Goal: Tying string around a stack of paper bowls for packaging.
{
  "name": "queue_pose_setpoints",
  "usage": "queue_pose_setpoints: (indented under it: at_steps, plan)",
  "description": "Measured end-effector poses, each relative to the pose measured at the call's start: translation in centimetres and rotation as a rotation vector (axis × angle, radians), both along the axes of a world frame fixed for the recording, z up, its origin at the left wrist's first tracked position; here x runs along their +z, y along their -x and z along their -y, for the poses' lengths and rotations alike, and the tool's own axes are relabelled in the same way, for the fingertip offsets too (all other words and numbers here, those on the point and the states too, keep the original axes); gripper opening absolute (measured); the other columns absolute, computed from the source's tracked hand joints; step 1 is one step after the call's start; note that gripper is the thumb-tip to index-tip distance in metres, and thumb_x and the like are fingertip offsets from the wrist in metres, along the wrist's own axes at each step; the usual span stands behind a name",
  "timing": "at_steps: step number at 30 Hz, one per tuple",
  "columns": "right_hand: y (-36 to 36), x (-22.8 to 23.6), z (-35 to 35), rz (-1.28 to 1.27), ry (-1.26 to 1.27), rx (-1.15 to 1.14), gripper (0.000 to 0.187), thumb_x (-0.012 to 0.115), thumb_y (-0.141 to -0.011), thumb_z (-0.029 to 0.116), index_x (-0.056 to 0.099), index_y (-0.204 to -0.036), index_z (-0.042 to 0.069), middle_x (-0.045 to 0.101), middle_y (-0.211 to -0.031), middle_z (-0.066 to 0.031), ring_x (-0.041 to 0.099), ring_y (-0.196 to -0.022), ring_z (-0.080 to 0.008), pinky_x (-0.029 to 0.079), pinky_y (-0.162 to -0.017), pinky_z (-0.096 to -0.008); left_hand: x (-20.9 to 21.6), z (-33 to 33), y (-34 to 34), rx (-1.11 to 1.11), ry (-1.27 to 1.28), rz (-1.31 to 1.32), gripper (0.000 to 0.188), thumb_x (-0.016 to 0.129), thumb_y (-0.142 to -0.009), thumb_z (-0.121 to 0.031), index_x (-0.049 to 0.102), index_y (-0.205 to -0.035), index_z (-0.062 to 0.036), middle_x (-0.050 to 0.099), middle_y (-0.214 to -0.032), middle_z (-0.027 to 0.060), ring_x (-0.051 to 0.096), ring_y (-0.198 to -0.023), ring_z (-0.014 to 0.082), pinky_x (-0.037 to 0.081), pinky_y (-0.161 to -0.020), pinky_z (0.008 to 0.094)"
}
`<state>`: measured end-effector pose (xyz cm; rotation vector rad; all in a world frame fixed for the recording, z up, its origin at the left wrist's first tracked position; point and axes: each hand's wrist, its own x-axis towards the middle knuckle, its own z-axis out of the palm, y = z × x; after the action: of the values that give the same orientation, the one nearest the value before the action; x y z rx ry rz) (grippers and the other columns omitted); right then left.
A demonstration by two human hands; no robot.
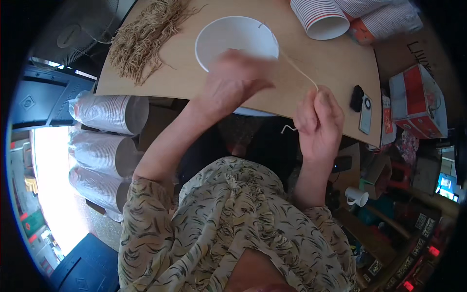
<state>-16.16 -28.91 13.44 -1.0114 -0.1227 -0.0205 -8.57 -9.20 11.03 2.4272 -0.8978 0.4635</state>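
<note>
A white paper bucket (pixel 203 40) stands on the table with its mouth facing up. Thin beige cord (pixel 297 68) runs from the right side of its rim to my right hand (pixel 319 119), whose fingers are closed on it. A short loose end of the cord sticks out below that hand. My left hand (pixel 237 77) is over the bucket's near rim, its fingers smeared by motion, so whether it holds anything cannot be made out. A tangled heap of similar cord pieces (pixel 143 41) lies at the far left of the table.
Stacked paper buckets (pixel 321 17) lie at the table's far right. A black object (pixel 357 99) and a pale remote (pixel 365 114) sit near the right edge. Wrapped bucket stacks (pixel 99 153) are at the left below the table. A red-and-white box (pixel 416 95) stands at right.
</note>
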Motion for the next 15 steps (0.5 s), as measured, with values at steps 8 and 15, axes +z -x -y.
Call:
queue_pose_setpoints:
  at_steps: [8,15]
  plan:
    - [-2.4,-0.7,0.4,-0.088,-0.168,-0.075,0.022,0.052,-0.105,0.023,0.062,-0.112,0.004,0.037,-0.065,0.0063,0.027,-0.052,-0.0034,0.024,-0.048,-0.0217,1.0,-7.3,0.8,0.091,-0.151,0.055,0.039,0.082,-0.075,-0.029,0.073,-0.111,-0.0189,0.071,-0.114,-0.0011,0.049,-0.135,0.0259,0.024,-0.115,0.0523]
    - [-5.2,-2.5,-1.1,-0.051,-0.625,0.189,0.019,0.046,-0.107,0.019,0.058,-0.111,0.005,0.034,-0.066,0.0059,0.025,-0.052,-0.0055,0.023,-0.049,-0.0229,-1.5,-2.3,0.6,0.139,0.261,0.237,0.025,0.078,-0.080,-0.014,0.072,-0.103,-0.0097,0.071,-0.102,0.0059,0.062,-0.115,0.0269,0.042,-0.100,0.0417]
